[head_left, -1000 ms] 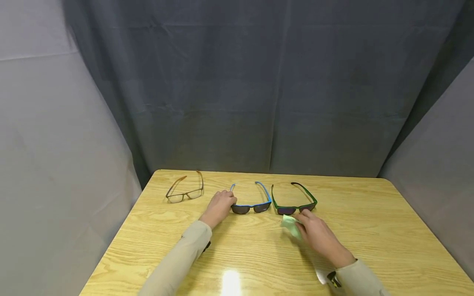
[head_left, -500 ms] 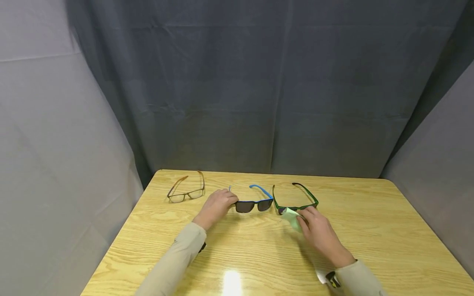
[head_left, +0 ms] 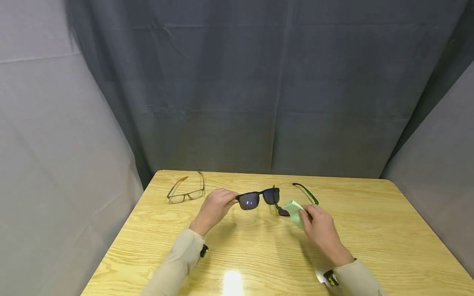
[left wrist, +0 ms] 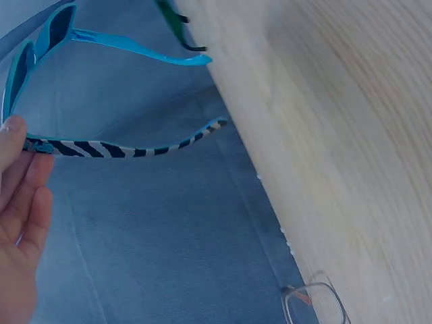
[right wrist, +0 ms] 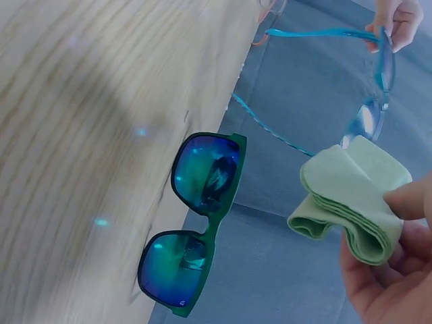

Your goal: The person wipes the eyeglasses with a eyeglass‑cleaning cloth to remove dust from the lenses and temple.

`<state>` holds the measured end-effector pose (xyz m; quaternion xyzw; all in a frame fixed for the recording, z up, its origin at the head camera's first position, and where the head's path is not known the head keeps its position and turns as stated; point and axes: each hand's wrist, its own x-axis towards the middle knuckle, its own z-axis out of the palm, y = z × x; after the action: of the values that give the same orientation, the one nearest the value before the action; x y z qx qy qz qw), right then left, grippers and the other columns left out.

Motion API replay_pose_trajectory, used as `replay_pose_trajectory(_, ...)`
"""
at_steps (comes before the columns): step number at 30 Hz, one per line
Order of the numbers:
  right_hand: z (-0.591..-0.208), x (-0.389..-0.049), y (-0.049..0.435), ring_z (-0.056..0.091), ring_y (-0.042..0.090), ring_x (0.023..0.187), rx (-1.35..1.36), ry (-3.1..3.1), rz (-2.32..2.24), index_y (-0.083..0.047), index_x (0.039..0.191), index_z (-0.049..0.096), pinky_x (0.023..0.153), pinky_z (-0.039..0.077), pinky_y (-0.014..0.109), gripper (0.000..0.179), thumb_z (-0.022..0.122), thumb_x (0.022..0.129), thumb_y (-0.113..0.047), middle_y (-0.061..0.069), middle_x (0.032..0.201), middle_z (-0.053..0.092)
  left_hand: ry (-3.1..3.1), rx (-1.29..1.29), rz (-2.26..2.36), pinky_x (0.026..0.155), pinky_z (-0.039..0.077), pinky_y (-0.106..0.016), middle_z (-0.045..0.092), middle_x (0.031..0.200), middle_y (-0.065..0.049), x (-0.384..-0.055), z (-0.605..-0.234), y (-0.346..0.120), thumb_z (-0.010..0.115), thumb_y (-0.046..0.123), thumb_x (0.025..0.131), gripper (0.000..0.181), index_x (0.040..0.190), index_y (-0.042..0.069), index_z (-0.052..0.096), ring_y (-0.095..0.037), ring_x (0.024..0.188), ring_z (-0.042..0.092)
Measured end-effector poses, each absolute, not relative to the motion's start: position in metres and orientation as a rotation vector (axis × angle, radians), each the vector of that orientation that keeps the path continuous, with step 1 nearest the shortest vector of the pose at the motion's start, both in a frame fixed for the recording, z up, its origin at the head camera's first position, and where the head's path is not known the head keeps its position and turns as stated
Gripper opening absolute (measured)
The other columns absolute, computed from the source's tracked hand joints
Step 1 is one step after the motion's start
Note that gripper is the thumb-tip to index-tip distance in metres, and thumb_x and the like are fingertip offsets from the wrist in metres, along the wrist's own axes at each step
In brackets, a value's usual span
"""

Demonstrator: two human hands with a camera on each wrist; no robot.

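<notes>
My left hand (head_left: 216, 207) pinches blue sunglasses (head_left: 249, 201) at one hinge, holding them above the table with the dark lenses facing me. In the left wrist view their temples stand unfolded, and the near temple (left wrist: 115, 149) has black and white stripes. A folded light green cloth (right wrist: 351, 196) is gripped between thumb and fingers of my right hand (head_left: 324, 230). Green sunglasses (right wrist: 192, 223) with shiny blue-green lenses lie just beyond that hand, partly hidden by hand and cloth in the head view.
Clear-lensed eyeglasses (head_left: 186, 194) with brownish temple tips lie unfolded at the back left of the wooden table (head_left: 252, 255). A dark grey curtain (head_left: 237, 90) hangs behind the table's far edge, and pale cloth walls (head_left: 63, 164) stand at both sides.
My left hand has lifted the blue sunglasses off the table and tilted their lenses up toward me. My right hand has raised the green cloth slightly.
</notes>
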<state>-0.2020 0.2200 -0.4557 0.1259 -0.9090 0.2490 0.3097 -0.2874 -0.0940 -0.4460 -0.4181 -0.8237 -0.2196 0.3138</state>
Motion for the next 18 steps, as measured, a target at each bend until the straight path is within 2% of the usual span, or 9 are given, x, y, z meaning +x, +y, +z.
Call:
replay_pose_trajectory(10,-0.452,-0.204,0.226,0.055,0.016,0.06,0.234,-2.317,0.678,0.004,0.088,0.069,0.049,0.046,0.031,0.01,0.071,0.083,-0.005,0.008,0.073,0.062,-2.17,-0.994,-0.771,0.071,0.053,-0.026,0.071,0.09,-0.002,-0.273,-0.441,-0.089,0.076,0.008,0.078,0.021,0.099,0.007,0.071,-0.014,0.08,0.065)
replay_pose_trajectory(14,-0.447,-0.206,0.229,0.053,0.015,0.057,0.195,-2.297,0.702,0.003,0.083,0.069,0.048,0.044,0.03,0.009,0.071,0.083,-0.006,0.006,0.068,0.061,-2.177,-1.007,-0.86,0.071,0.053,-0.025,0.071,0.09,-0.004,-0.268,-0.442,-0.088,0.075,0.009,0.079,0.02,0.098,0.006,0.072,-0.015,0.08,0.066)
replay_pose_trajectory(18,-0.44,-0.208,0.232,0.058,0.017,0.057,0.17,-2.288,0.737,0.001,0.083,0.07,0.048,0.046,0.03,0.01,0.069,0.085,-0.009,0.006,0.069,0.063,-2.149,-1.057,-0.904,0.071,0.053,-0.025,0.071,0.089,-0.004,-0.265,-0.443,-0.086,0.075,0.01,0.079,0.019,0.097,0.005,0.072,-0.015,0.079,0.066)
